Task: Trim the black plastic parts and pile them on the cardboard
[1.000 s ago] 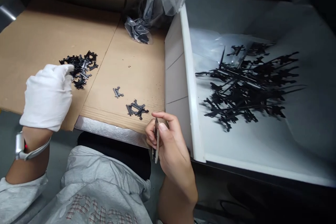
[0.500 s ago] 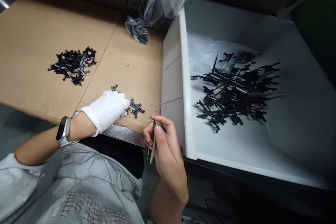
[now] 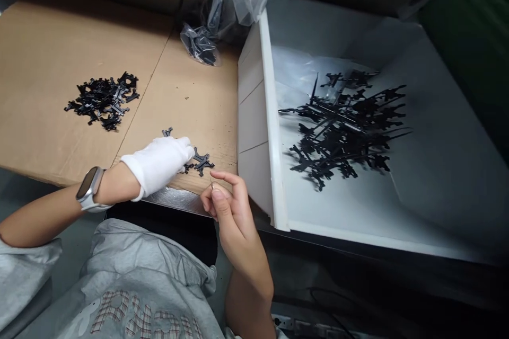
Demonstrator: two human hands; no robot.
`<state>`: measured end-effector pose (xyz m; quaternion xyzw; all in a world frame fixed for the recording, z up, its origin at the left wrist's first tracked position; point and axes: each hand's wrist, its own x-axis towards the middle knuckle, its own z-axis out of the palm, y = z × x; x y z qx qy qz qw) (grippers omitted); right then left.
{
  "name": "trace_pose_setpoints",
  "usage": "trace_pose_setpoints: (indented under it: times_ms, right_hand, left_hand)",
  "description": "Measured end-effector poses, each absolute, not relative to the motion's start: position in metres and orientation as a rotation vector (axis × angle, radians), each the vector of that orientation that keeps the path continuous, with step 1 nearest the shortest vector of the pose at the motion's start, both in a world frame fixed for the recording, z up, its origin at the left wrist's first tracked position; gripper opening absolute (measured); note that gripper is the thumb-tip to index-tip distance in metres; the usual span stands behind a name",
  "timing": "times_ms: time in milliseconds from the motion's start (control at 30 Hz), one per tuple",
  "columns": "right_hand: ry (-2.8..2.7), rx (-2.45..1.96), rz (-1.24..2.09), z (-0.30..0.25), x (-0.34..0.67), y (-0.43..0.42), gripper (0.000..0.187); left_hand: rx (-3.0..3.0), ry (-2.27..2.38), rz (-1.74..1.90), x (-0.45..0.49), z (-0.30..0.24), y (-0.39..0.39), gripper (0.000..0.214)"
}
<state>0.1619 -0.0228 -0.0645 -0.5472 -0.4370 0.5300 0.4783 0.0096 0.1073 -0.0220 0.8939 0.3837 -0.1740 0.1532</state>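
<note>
A heap of black parts (image 3: 101, 100) on cardboard (image 3: 47, 37), a bagged bunch (image 3: 199, 47), black runners (image 3: 342, 127) in a white bin (image 3: 274, 169).

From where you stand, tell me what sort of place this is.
Likely a factory workbench for moulded plastic parts: a cardboard sheet with a pile of black parts, a white bin of black sprue frames, a gloved left hand on loose pieces.

Open cardboard (image 3: 191, 100) centre, parts pile (image 3: 101, 99) left, white bin wall (image 3: 270, 132) right

Left hand (image 3: 158, 165) in white glove (image 3: 169, 154), silver smartwatch (image 3: 89, 191), grey sweatshirt (image 3: 139, 280) with plaid lettering, bare right hand (image 3: 226, 205)
</note>
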Motion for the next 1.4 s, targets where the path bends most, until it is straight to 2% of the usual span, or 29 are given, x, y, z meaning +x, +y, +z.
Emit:
trace_pose_setpoints:
  times_ms: [233,367,467,633,733,967,1400]
  right_hand:
    - [-1.160,-1.313,1.285,-0.065,0.161,-0.024,0.022]
    - [-1.181,-1.366,1.112,-0.069,0.159,-0.033,0.023]
    - [-1.265,-1.368,0.919,-0.068,0.156,-0.041,0.034]
    - [-1.550,-1.257,0.756,-0.059,0.154,-0.049,0.060]
    - [-1.602,-1.209,0.743,-0.054,0.154,-0.049,0.067]
    - [-1.588,-1.194,0.740,-0.048,0.150,-0.054,0.073]
    - [-1.591,-1.236,0.678,-0.042,0.151,-0.054,0.063]
  left_hand:
    - [2.439,1.165,-0.395,-0.006,-0.032,0.115,0.016]
    - [2.186,1.082,-0.111,-0.021,-0.032,0.101,0.033]
    - [2.096,0.911,0.274,-0.032,-0.037,0.072,0.047]
    - [2.318,0.861,0.758,-0.029,-0.047,0.032,0.026]
    - [2.452,0.790,0.949,-0.020,-0.044,0.028,0.026]
    - [2.284,0.795,0.822,-0.011,-0.029,0.027,0.042]
    - [2.256,0.886,0.889,-0.007,-0.024,0.015,0.032]
